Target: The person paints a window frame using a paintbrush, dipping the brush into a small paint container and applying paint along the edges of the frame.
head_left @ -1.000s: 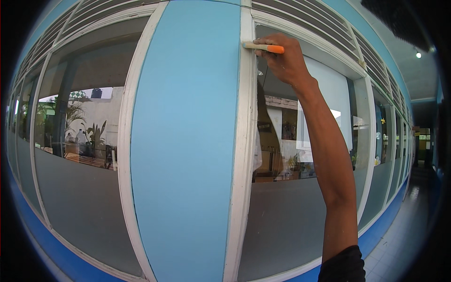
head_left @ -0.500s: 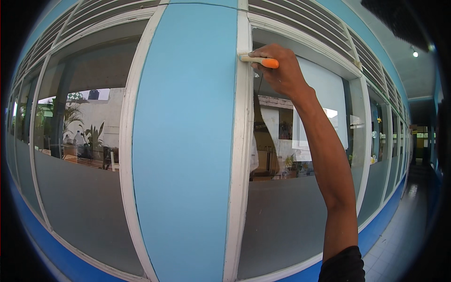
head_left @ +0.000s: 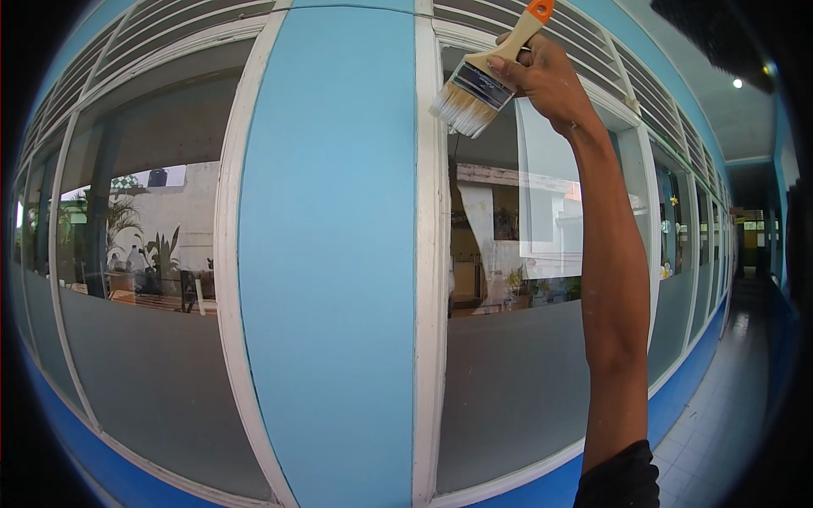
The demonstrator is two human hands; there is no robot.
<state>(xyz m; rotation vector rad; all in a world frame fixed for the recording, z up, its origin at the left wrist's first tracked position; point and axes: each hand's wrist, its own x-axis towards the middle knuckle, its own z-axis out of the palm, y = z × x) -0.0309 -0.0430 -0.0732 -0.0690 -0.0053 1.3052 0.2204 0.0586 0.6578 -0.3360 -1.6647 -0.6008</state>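
Note:
My right hand (head_left: 546, 83) grips a flat paintbrush (head_left: 500, 61) by its pale handle, which ends in an orange tip pointing up and to the right. White paint coats the ends of the brush's bristles (head_left: 466, 110). The bristles slant down and to the left, close to the white window frame (head_left: 429, 212); whether they touch it I cannot tell. Left of that frame stands a light blue wall panel (head_left: 330, 254). My left hand is out of view.
Windows with frosted lower glass (head_left: 508, 381) lie on both sides of the panel. White louvres (head_left: 542, 34) run above them. A thin cable (head_left: 364, 8) crosses the top of the panel. On the right, a tiled walkway (head_left: 707, 406) leads away.
My right hand has risen slightly and shifted right. The paintbrush has turned from edge-on against the frame to its broad side showing, handle up and bristles down.

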